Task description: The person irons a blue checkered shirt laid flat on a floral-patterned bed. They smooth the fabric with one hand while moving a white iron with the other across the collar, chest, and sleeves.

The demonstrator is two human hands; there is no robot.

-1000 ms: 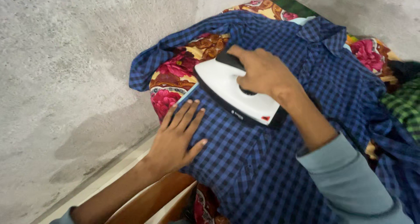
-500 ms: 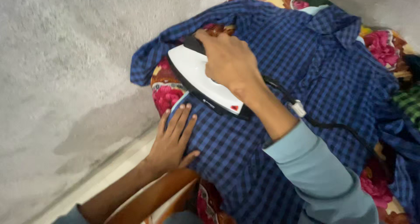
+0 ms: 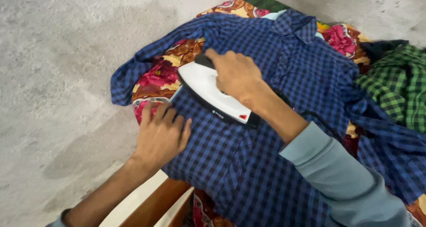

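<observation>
Since a sec ago the iron (image 3: 212, 93) has slid back toward the shirt's left edge & my left hand (image 3: 161, 134) has shifted w/ it, fingers now less splayed. Right hand (image 3: 235, 74) is on top of the iron, grip closed round the dark handle, knuckles up, wrist bent down, forearm running back toward me in a grey-blue sleeve (image 3: 341, 178). White iron sits flat on the blue checked shirt (image 3: 248, 165), nose pointing up-left, just beside the shirt's edge. Left hand is palm-down, pressing the shirt flat just below the iron's nose, fingers together & pointing up toward it; grip holds nothing, only rests on the cloth. Left forearm comes in bare from bottom-left.

Shirt is spread over a floral cloth (image 3: 155, 76), red & yellow, showing at the left edge & near the collar. Green checked cloth (image 3: 395, 89) lies at far right, touching the blue shirt. Wooden edge (image 3: 155, 205) shows under the shirt at bottom. Grey concrete floor (image 3: 57, 76) all round.
</observation>
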